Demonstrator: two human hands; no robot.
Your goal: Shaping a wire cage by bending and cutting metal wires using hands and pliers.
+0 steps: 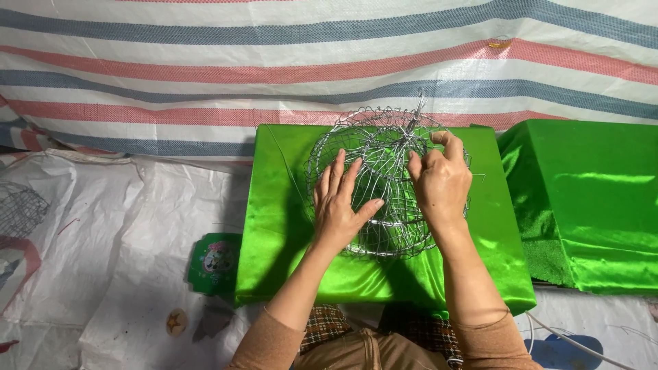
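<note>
- Wire mesh basket (384, 185): round, silver, lying on its side on the green satin-covered block (274, 226), roughly centre of the top face, toward the far edge. Open mouth faces the camera.
- Left hand (339, 205): forearm comes up from bottom centre, angled slightly right. Palm down, flat on the near-left of the mesh. Fingers spread and extended, tips pressing on the wires; thumb splayed out to the right, touching the lower rim wires. Bracing the frame, not wrapped around it.
- Right hand (439, 181): forearm rises nearly vertical from bottom right, wrist a bit bent inward. Fingers curled narrow, thumb and forefinger pinched together at a wire on the upper right of the basket. Exactly which strand is in the pinch — cannot tell, fingers cover it.
- Loose wire end (418, 106) sticks up from the top of the basket, just above the right hand.
- Both sleeves tan, pushed to mid-forearm. Checked cloth on the lap below.
- Second green satin block (589, 199) just to the right, apart from the first.
- Striped woven tarp (274, 62) behind; white sheeting (137, 226) on the floor.
- Small green printed pack (214, 262) beside the block's left edge; small round disc (177, 321) lower left.
- Another mesh piece (17, 209) at far left edge, well apart.
</note>
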